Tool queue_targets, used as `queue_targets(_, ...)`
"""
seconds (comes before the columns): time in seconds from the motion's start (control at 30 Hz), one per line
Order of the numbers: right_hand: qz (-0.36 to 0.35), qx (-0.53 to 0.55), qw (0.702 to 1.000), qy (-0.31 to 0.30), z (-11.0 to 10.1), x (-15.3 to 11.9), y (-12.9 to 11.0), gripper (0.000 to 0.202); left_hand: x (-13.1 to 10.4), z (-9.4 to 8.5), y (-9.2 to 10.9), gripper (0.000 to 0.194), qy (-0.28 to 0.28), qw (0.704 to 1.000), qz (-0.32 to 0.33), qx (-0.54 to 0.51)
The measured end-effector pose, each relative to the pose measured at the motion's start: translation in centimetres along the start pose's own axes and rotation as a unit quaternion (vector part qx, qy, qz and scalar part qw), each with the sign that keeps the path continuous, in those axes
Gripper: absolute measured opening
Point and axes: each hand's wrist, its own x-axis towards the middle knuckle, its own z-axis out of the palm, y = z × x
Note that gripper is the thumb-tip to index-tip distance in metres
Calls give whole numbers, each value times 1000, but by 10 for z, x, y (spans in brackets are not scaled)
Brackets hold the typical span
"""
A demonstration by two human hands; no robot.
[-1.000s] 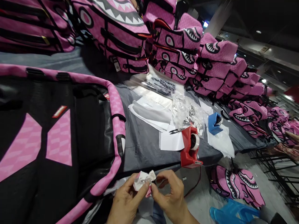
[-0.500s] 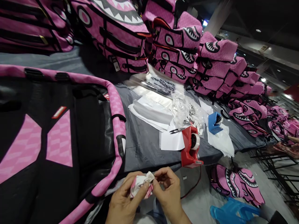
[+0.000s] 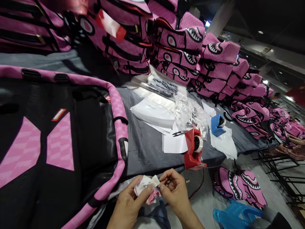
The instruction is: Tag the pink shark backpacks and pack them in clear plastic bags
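Note:
Near the bottom centre, a crumpled white and pink wad (image 3: 147, 186) sits between my two hands, just off the table's front edge. My left hand (image 3: 130, 200) is closed around the wad, its thumb pressed on top. My right hand (image 3: 173, 190) touches the wad's right side with thumb and index finger pinched at its white tip. The large pink and black bag (image 3: 95, 127) lies flat to the left, showing black padding, two pink panels and a small red label (image 3: 58, 114).
Beyond my hands stand a red tape dispenser (image 3: 192, 159) and a blue one (image 3: 217, 125). White sheets (image 3: 152, 114), clear plastic bags (image 3: 186, 108) and small black snips (image 3: 176, 134) lie on the dark cloth (image 3: 145, 152). Pink shark-face bags (image 3: 181, 38) are stacked behind. A blue stool (image 3: 235, 214) is on the floor.
A blurred red and white object has appeared over the bags at the upper left. The wad has shifted slightly right, and my right hand has moved a little right with it.

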Motion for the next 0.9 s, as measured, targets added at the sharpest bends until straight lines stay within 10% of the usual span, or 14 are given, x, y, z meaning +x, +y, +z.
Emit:
queue_targets(0.1, -123, -132, 984, -10, -9, 3, -8, 8, -4, 3, 0, 43, -1, 998, 45, 42)
queue_targets(0.33, -399, -388, 831, -4, -5, 3, -21, 19, -3, 0, -16, 33, 22, 982, 113, 152)
queue_targets(0.8, -442, -488, 751, -55, -12, -3, -17, 20, -3, -5, -11, 30, -88, 957, 130, 245)
queue_targets(0.9, -386, -477, 784, -94, -20, 5, -23, 20, -11, -2, -4, 36, -86, 973, 94, 193)
